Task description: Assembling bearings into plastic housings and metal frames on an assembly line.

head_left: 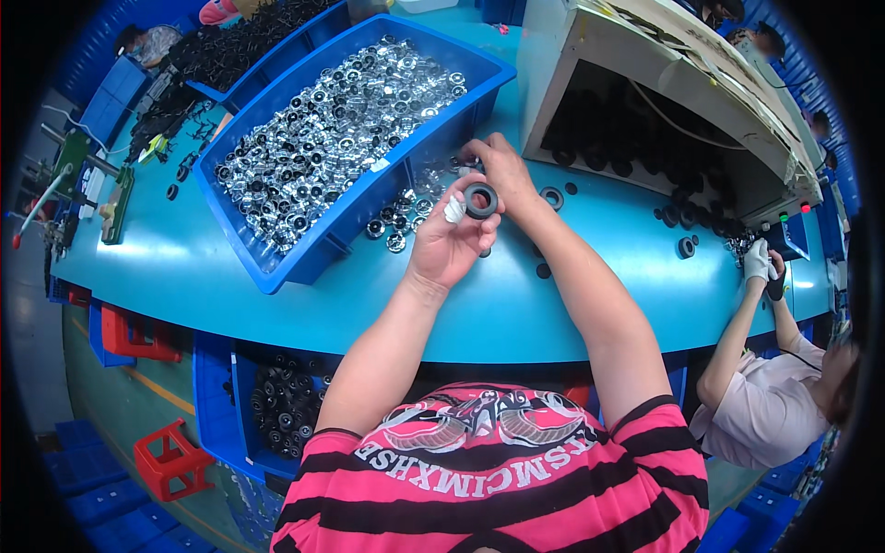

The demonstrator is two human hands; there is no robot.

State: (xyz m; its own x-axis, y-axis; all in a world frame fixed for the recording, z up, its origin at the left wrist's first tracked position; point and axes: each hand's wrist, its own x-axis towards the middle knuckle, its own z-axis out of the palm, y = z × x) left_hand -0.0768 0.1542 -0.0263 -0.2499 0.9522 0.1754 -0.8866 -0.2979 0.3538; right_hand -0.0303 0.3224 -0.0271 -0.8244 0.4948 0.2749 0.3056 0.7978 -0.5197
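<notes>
Black and ring-shaped, a small toy tire (480,200) is held up in my left hand (441,247), its hole facing me. A white wrap covers part of one finger of that hand. Just beyond it my right hand (509,177) reaches down at the bin's right side, fingers bent together among loose shiny wheel hubs (401,219). What those fingertips grip, if anything, is hidden. Many more chrome hubs (341,129) with black centres fill the large blue bin (309,267) on my left.
A whitish open-fronted box machine (553,83) stands at the right, black tires (678,207) in and before it. A co-worker's gloved hand (758,263) works farther right. Black parts (249,41) heap at the back left. A green hand press (118,198) stands left; red stools (172,461) are below.
</notes>
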